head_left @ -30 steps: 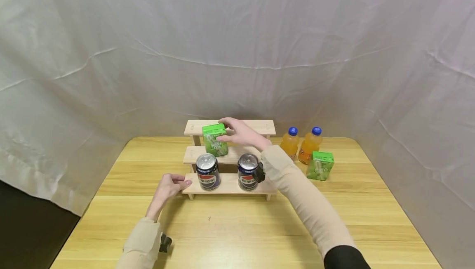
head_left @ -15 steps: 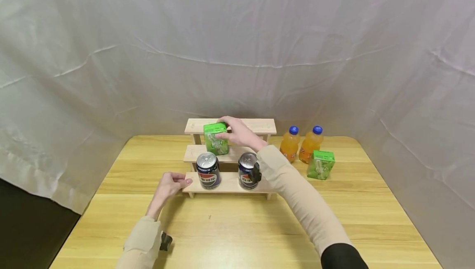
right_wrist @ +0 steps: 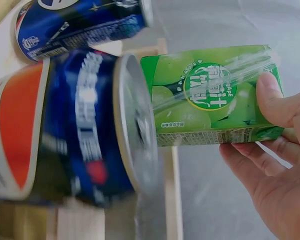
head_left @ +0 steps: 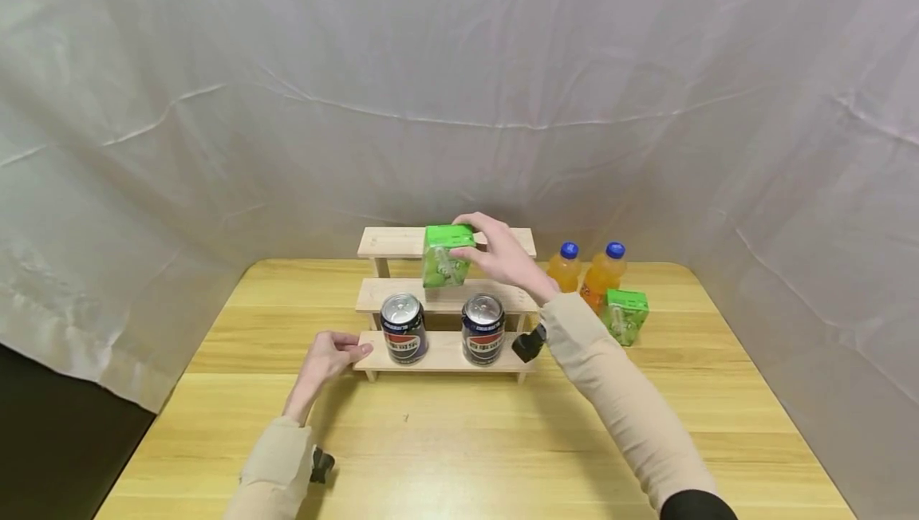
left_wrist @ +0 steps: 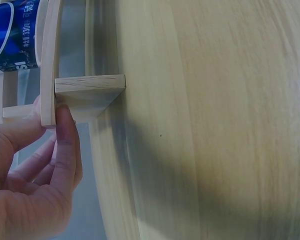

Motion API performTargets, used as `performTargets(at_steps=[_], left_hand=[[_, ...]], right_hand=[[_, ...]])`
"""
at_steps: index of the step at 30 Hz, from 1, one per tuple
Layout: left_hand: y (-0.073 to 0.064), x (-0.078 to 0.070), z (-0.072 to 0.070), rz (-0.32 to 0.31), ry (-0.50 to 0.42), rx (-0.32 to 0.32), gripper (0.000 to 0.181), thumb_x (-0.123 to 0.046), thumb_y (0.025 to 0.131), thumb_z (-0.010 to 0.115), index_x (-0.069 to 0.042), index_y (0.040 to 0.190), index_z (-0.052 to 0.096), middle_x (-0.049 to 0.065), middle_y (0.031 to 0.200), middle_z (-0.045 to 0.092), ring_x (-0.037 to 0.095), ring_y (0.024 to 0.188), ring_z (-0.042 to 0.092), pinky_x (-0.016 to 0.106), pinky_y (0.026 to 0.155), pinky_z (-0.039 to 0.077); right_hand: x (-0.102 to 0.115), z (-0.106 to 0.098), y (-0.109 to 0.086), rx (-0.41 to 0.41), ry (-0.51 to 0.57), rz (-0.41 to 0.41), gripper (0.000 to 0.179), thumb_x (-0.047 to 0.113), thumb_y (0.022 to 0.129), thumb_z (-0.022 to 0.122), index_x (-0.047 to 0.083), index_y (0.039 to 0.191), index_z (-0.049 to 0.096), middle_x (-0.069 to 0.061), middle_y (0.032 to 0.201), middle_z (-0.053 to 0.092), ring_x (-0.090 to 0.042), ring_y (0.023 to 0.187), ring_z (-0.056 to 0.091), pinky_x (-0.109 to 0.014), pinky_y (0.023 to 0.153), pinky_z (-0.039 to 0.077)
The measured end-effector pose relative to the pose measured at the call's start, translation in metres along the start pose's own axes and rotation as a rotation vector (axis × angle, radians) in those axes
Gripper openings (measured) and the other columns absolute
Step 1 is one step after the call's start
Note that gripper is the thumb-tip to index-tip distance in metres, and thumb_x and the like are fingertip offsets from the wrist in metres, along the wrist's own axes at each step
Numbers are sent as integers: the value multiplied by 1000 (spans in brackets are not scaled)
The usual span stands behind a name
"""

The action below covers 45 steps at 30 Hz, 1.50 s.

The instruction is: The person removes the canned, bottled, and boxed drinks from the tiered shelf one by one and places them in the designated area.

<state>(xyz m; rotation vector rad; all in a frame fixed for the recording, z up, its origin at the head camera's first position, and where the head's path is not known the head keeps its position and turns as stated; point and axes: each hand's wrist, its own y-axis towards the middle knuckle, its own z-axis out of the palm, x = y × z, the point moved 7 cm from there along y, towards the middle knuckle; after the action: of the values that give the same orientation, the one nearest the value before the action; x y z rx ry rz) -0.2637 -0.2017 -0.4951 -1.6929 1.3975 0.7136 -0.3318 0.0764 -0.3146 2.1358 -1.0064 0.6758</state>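
Green carton [head_left: 439, 269], wooden rack [head_left: 445, 354] gripped
The carton is clamped in the right hand [head_left: 506, 258], middle tier [head_left: 455, 297] below its fingers — the rack is pinched by the left hand [head_left: 327, 356], seemingly for steadiness.

Reference: three-tier wooden stand [head_left: 447, 352]. Front: open approach over the bench [head_left: 445, 440] between the left sleeve [head_left: 269, 464] and right sleeve [head_left: 610, 392]. Lowest tier: passage between the left Pepsi can [head_left: 404, 330] and right Pepsi can [head_left: 483, 330]; left hand [head_left: 330, 354] blocks the left end. Middle tier: left portion accessible; space over the centre obstructed by the grape juice carton [head_left: 441, 266] in the right hand [head_left: 502, 255]. Right of stand: right sleeve, first orange drink bottle [head_left: 563, 271], second orange drink bottle [head_left: 603, 273] and second green carton [head_left: 626, 317] restrict entry.
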Motion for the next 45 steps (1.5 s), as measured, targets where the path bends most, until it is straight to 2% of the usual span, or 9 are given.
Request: performTargets(at_steps=[11,15,20,22,25,30,33,37,45], left_hand=[[0,1,4,5,-6,3,48,-20,90,76,15,119,63,30,108,72,20,86,71,36,81,61],[0,0,5,5,-9,6,48,-21,90,76,14,120,63,29,108,72,20,85,71,37,81,61],[0,0,7,13,-12,3,47,-20,89,77,15,118,64,29,106,72,18,83,70,35,79,61],[0,0,6,14,-13,2,46,-20,89,77,15,118,64,29,106,72,18,83,70,35,79,61],[0,0,6,10,-16,3,48,-20,89,77,15,119,63,30,108,72,20,85,71,36,81,61],[0,0,6,10,-6,3,50,-22,90,77,15,120,63,31,111,71,24,90,71,38,84,61],[0,0,7,9,-1,3,50,-23,90,76,15,121,63,31,112,70,26,92,71,39,86,61],[-1,1,7,3,1,-3,49,-22,90,76,14,121,63,30,112,71,26,93,71,39,86,61],[-2,-1,7,30,-1,0,47,-21,91,75,15,119,63,31,110,71,24,90,71,37,82,61]], right_hand=[[-21,-62,-51,-156,-49,11,37,4,91,72,-3,125,59,-22,117,63,-33,105,63,-46,95,59],[-33,-82,-73,-219,-129,17,37,4,90,73,-3,124,60,-21,115,65,-31,101,63,-35,89,61],[-51,-99,-97,-258,-107,70,36,0,91,70,-5,125,58,-21,114,62,-25,101,60,-33,90,61],[-59,-104,-104,-266,-103,96,36,-1,91,70,-4,125,58,-20,113,60,-19,101,57,-24,90,59],[-69,-108,-113,-265,-111,114,35,-1,91,70,-5,124,58,-21,113,60,-17,100,56,-20,90,57],[-90,-107,-123,-228,-134,166,35,1,93,69,-5,126,57,-23,116,60,-28,102,57,-43,91,58],[-104,-104,-127,-200,-189,194,36,4,93,69,-5,126,57,-25,117,61,-33,101,58,-50,88,60],[-121,-97,-130,-156,-268,216,38,7,93,71,-5,126,58,-26,117,63,-36,98,60,-48,83,60],[-141,-79,-130,-42,-285,244,40,8,92,71,-7,127,57,-26,110,65,-32,90,62,-36,75,56]])
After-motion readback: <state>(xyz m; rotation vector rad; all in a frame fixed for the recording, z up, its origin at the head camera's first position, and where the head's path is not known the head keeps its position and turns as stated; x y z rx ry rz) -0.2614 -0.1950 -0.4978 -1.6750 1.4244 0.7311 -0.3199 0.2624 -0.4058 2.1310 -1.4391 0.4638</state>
